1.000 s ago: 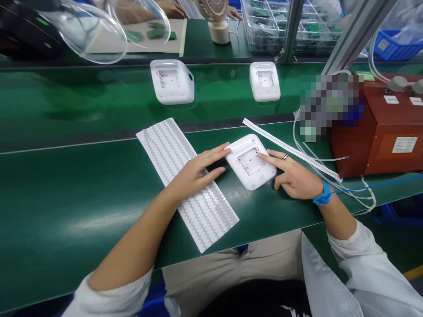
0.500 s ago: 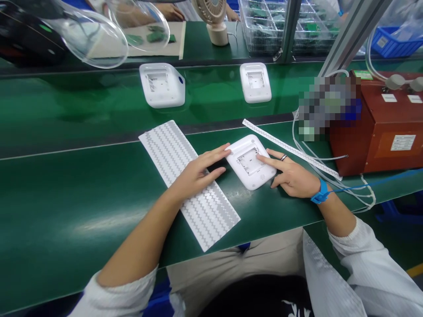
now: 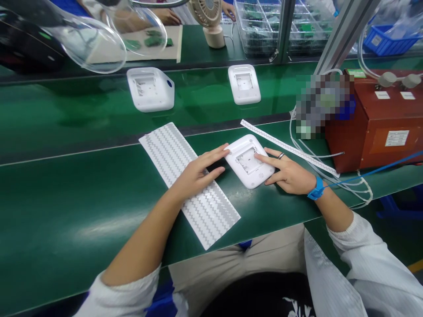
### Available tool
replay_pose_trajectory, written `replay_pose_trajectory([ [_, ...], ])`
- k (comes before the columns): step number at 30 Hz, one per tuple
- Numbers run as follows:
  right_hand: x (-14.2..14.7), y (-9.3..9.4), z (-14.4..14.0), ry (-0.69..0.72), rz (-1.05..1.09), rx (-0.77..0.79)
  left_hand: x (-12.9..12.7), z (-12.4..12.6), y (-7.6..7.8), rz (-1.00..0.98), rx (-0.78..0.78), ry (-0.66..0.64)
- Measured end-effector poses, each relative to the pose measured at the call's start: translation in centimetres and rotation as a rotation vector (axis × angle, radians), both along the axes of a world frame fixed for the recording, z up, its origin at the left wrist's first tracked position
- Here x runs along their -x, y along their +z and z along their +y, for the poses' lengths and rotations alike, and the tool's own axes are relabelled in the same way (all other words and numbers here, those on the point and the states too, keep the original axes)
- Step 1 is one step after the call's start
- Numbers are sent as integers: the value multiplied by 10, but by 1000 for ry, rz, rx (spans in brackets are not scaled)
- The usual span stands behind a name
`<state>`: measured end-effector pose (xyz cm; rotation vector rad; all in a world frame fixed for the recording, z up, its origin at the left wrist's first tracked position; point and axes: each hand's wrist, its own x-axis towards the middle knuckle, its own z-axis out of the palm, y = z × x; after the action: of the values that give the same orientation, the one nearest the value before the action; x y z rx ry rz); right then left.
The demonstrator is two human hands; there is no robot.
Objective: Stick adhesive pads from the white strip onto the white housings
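Note:
A white plastic housing (image 3: 240,171) with a square recess lies on the green table between my hands. My left hand (image 3: 201,174) reaches over a white sheet of grey zigzag strips (image 3: 214,215), fingers stretched out, the fingertips at the housing's upper left edge. My right hand (image 3: 291,175) wears a ring and a blue wrist strap (image 3: 316,188). Its index finger reaches into the recess, and other fingers rest at the right edge, spread apart. Behind the housing lies a narrow zigzag strip (image 3: 287,147), separate from the sheet.
On the green belt (image 3: 201,88) lie two similar housings (image 3: 158,99) (image 3: 245,94). A red-brown box (image 3: 380,127) with white tubes (image 3: 363,192) stands at right. At the back are a small fan (image 3: 214,37), clear compartment trays (image 3: 261,46) and another person's hand (image 3: 168,16).
The two housings on the belt have shifted left. My right hand's lower fingers have come closer against the near housing's edge. My left hand stays in place; the view shifts slightly.

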<state>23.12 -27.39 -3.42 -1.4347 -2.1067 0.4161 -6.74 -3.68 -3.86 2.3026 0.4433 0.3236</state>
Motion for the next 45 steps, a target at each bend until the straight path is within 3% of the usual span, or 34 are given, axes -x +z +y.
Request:
replay_pose_trajectory([
  [5,2,1,-1,11,37,-30,0,0,0,-17,21,-5],
  [11,11,3,-3,-9,-14,76,0,0,0,-12,35,8],
  [17,9,10,-3,-8,47,48,1,0,-1,-4,35,13],
  [23,16,5,-3,-24,-18,124,1,1,-3,-26,36,13],
  [29,12,11,-3,-22,79,75,2,0,-1,8,36,31],
  [40,15,9,-3,-10,31,73,3,0,-1,7,29,27],
  [45,22,7,-4,-44,-30,163,2,-1,1,-21,44,14],
])
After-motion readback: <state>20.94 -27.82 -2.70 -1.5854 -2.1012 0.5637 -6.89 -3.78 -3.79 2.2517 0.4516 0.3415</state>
